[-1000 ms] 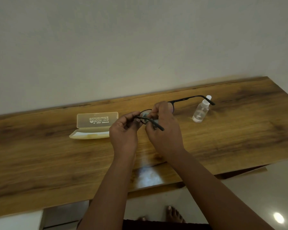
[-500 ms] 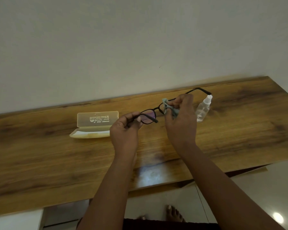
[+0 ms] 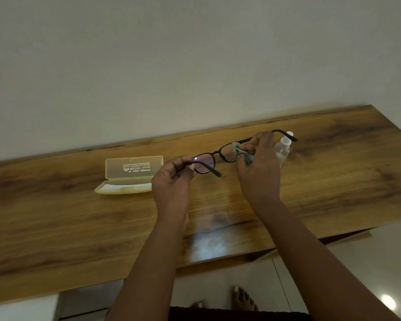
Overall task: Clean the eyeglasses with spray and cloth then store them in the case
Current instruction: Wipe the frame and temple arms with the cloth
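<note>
Black-framed eyeglasses (image 3: 214,156) are held above the wooden table, temples unfolded. My left hand (image 3: 171,181) pinches the frame at its left lens corner. My right hand (image 3: 257,167) presses a small grey-green cloth (image 3: 240,154) against the right lens. A small clear spray bottle (image 3: 283,149) with a white cap stands on the table just behind my right hand, partly hidden by it. The translucent yellowish case (image 3: 132,172) lies open to the left of my left hand, lid raised toward the wall.
The wooden table (image 3: 79,223) runs along a plain white wall (image 3: 195,66). Its near edge sits above a tiled floor where my bare feet (image 3: 241,297) show.
My right hand moved with the cloth from the left lens to the right lens. The glasses swung out wider between my hands, then stayed about still.
</note>
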